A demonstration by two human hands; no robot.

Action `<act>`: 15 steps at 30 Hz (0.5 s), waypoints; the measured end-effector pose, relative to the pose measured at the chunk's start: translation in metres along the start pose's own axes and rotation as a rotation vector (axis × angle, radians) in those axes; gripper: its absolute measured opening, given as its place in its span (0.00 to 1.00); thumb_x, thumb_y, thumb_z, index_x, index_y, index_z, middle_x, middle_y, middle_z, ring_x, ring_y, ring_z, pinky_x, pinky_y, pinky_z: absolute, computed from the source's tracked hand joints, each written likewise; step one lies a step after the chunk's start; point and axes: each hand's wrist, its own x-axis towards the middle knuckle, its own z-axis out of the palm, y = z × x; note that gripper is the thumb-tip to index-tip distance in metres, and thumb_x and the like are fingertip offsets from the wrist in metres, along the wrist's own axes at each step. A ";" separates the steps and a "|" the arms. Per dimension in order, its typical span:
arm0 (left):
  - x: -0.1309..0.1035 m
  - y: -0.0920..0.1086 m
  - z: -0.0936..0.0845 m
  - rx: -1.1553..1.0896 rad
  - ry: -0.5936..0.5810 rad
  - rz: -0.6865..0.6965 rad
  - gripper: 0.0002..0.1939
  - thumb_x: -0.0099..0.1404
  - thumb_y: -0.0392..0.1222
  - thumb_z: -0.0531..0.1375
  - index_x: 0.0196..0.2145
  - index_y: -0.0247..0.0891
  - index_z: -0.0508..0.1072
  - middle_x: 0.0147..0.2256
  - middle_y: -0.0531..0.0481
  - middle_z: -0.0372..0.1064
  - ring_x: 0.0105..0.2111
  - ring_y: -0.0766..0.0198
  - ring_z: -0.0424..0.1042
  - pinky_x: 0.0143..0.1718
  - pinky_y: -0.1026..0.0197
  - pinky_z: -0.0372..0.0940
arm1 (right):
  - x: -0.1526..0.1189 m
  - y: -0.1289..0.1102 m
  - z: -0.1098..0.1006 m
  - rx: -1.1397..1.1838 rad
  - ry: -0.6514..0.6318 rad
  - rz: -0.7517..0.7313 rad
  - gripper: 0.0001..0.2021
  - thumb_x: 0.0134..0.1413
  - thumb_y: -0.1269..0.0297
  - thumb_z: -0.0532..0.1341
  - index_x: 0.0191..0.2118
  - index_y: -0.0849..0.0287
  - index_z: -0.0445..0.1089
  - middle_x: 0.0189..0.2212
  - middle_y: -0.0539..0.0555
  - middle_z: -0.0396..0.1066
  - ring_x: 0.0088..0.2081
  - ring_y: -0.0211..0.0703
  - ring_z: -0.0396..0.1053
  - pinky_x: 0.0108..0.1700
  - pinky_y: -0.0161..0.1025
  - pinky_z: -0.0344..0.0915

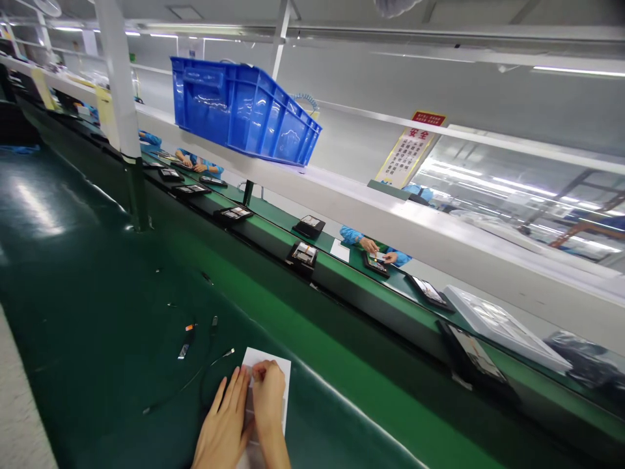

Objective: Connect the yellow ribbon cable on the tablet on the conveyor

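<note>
A white rectangular sheet with faint lines lies on the green table in front of me. My left hand rests on its left part, fingers stretched out and lying flat. Beside it, my right hand is closed on top of the sheet, fingertips pinched near the left fingertips. Whatever is in that pinch, if anything, is hidden. A thin dark cable with a metal plug runs just left of the sheet. Farther left lie a small orange-tipped piece and a small shiny silver piece.
Beyond the table, a conveyor line carries several opened tablet-like devices. A blue bin sits on the white shelf above. Across the line, a co-worker's hands handle one device. A white tray stands at right, a post at left.
</note>
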 end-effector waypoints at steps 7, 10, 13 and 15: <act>0.002 0.001 -0.007 -0.011 0.011 -0.008 0.41 0.71 0.38 0.49 0.74 0.18 0.37 0.54 0.34 0.77 0.54 0.49 0.75 0.61 0.45 0.56 | 0.010 0.003 -0.001 -0.039 -0.066 0.034 0.12 0.48 0.86 0.60 0.28 0.64 0.77 0.30 0.60 0.79 0.34 0.51 0.77 0.38 0.38 0.67; 0.004 0.001 -0.006 -0.028 0.016 -0.026 0.39 0.75 0.44 0.47 0.74 0.19 0.39 0.55 0.34 0.77 0.55 0.49 0.74 0.62 0.45 0.55 | 0.016 0.005 0.001 -0.064 -0.074 0.034 0.10 0.47 0.84 0.62 0.28 0.62 0.76 0.31 0.62 0.79 0.36 0.54 0.78 0.38 0.40 0.66; 0.007 -0.001 -0.009 -0.045 0.020 -0.028 0.38 0.77 0.49 0.45 0.74 0.20 0.40 0.56 0.35 0.76 0.55 0.50 0.73 0.62 0.46 0.54 | 0.024 0.006 0.002 -0.076 -0.112 0.031 0.10 0.46 0.81 0.63 0.24 0.59 0.74 0.26 0.61 0.78 0.32 0.56 0.77 0.34 0.41 0.63; 0.011 -0.003 -0.013 -0.052 0.034 -0.030 0.39 0.77 0.50 0.44 0.74 0.19 0.40 0.54 0.34 0.77 0.55 0.51 0.73 0.62 0.47 0.54 | 0.027 0.006 0.003 -0.068 -0.129 0.018 0.11 0.46 0.80 0.62 0.21 0.57 0.71 0.24 0.60 0.76 0.30 0.54 0.76 0.33 0.40 0.61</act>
